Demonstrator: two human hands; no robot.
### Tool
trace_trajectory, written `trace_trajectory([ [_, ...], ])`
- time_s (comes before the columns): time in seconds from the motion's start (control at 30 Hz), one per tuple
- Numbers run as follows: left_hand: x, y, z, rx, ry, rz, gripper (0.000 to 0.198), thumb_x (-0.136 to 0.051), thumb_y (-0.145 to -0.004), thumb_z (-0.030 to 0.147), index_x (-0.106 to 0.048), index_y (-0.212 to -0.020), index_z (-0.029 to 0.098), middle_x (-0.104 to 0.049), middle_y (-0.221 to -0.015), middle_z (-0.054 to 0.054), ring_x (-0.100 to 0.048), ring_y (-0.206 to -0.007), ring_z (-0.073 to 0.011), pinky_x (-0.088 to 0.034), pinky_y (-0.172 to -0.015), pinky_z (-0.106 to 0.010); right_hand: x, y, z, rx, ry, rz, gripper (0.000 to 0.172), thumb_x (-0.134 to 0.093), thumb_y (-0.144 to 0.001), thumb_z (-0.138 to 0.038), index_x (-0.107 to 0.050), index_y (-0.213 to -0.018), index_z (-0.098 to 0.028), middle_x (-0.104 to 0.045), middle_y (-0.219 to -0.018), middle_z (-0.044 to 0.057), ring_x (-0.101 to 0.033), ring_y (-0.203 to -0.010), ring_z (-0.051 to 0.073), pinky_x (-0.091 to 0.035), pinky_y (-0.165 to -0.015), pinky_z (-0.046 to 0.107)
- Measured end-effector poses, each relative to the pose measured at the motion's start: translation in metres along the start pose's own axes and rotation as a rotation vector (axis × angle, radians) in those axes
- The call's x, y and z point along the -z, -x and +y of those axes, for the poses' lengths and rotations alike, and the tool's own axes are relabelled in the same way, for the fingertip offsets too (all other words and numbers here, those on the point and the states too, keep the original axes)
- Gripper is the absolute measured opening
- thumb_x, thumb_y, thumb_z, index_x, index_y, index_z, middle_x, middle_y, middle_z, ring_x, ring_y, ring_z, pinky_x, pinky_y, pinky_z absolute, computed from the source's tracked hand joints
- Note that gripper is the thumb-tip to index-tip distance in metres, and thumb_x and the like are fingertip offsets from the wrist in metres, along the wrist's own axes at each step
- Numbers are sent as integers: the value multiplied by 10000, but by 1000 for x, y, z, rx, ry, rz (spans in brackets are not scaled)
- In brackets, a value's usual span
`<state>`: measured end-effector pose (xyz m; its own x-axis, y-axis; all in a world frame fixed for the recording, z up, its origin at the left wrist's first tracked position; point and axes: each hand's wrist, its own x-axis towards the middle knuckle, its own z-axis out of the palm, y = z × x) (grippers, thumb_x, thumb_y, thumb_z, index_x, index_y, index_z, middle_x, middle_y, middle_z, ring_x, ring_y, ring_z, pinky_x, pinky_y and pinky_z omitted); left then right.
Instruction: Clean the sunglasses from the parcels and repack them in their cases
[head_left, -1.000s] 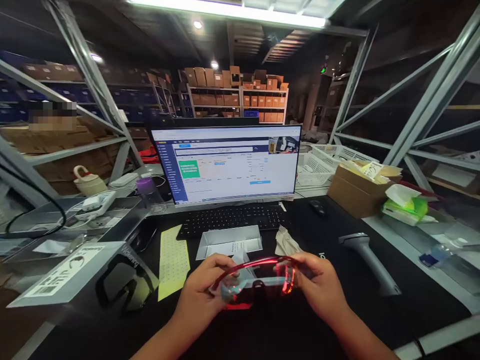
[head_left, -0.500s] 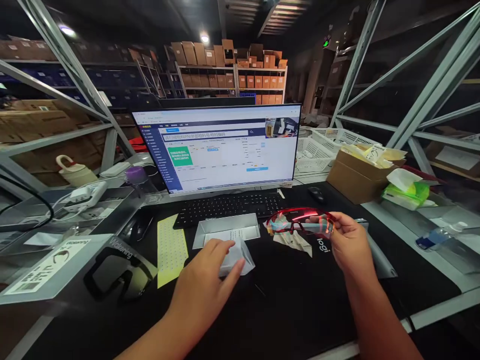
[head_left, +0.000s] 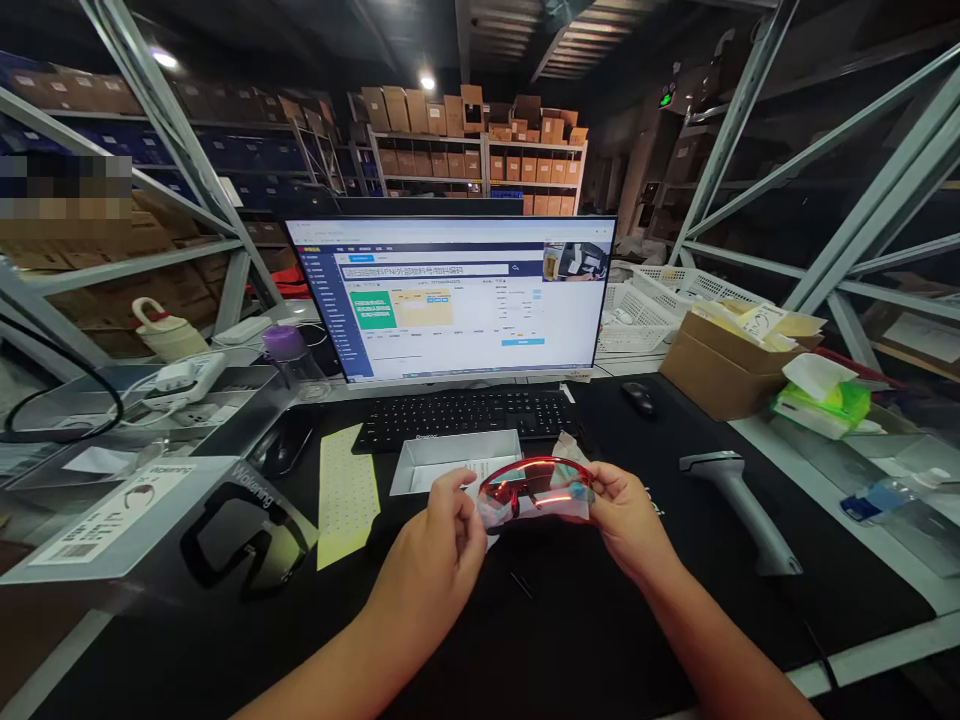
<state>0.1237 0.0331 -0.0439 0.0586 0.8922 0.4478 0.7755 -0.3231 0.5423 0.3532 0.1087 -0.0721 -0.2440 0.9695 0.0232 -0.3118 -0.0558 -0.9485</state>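
At lower centre, curved red-framed transparent glasses (head_left: 541,488) are being pinched by the right hand (head_left: 628,512), left hand (head_left: 441,545) being held curled at their left end, its grip unclear

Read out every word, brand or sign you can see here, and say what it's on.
"Wakening": on the eyewear box and, fainter, on its white label.
"物料PN/外部物料号/物料编码": on the monitor, opening characters blurred.
On the mouse pad: lettering mostly hidden by the right hand.
Too small or blurred: other monitor text, the label's fine print, open box, keyboard, yellow sheet, green sign.
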Motion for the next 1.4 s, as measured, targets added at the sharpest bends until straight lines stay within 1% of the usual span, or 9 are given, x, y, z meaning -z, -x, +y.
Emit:
trace_trajectory([
  [0.23,4,4,3,-52,74,64,331,-426,-971,222,-320,-1285,228,-589,-752,45,-592,-574,-126,-469,-536,-229,-9,7,-6,-64,73,-67,315,-917,-622,-389,-770,-814,-187,-752,-711,39,-701,-637,201,-602,-607,309],
  [0.4,4,7,8,-150,98,84,314,-431,-950,168,-352,-1247,233,-576,-713,64,-556,-516,-102,-456,-507,-200,-33,19,0,90,93,79,283,-880,-666,-426,-760,-789,-202,-763,-764,60,-718,-701,230,-613,-671,345],
  [0.57,3,8,12,-305,-18,205,341,-457,-920,120,-396,-1240,220,-610,-727,48,-514,-471,-95,-433,-475,-199,-46,23,19,-59,-30,54,343,-889,-637,-439,-752,-832,-192,-755,-758,42,-717,-670,208,-594,-590,296],
  [0.7,7,6,10,-301,-23,243,336,-471,-930,137,-387,-1247,211,-608,-710,51,-542,-479,-104,-446,-477,-202,-46,29,22,222,285,-79,214,-791,-778,-404,-778,-759,-191,-728,-656,37,-667,-587,177,-548,-561,260],
  [0.8,11,0,14,-311,-32,228,322,-466,-936,133,-388,-1239,206,-635,-725,34,-610,-534,-123,-469,-492,-209,-43,32,20,446,486,-97,121,-728,-834,-315,-820,-843,-236,-786,-803,58,-721,-730,216,-582,-693,306],
  [0.97,1,-12,36,-605,-152,121,253,-426,-932,95,-450,-1159,206,-695,-757,-12,-674,-600,-180,-512,-543,-277,-48,36,21,368,400,88,89,-774,-802,-333,-827,-828,-267,-767,-1139,78,-718,-1053,299,-569,-948,421],
  [1.17,-21,-15,62,-852,-42,-48,197,-377,-942,89,-468,-1080,197,-647,-709,-11,-623,-568,-195,-461,-521,-316,-36,29,19,528,623,31,424,-654,-877,-258,-687,-1295,-318,-677,-1329,40,-559,-1321,325,-372,-1168,547],
  [1.27,-23,-14,67,-941,-102,-147,197,-366,-953,114,-520,-1048,191,-620,-675,-14,-569,-522,-194,-401,-471,-327,-22,20,8,673,771,-159,306,-637,-887,-216,-769,-1138,-331,-700,-1291,16,-646,-1220,289,-384,-1169,494],
  [1.4,-20,-15,64,-738,-8,-60,240,-350,-964,92,-552,-995,217,-639,-720,-20,-608,-602,-188,-471,-549,-304,-15,18,-3,804,891,-278,189,-632,-883,-216,-804,-920,-284,-766,-1148,49,-717,-1074,273,-526,-1012,439],
])
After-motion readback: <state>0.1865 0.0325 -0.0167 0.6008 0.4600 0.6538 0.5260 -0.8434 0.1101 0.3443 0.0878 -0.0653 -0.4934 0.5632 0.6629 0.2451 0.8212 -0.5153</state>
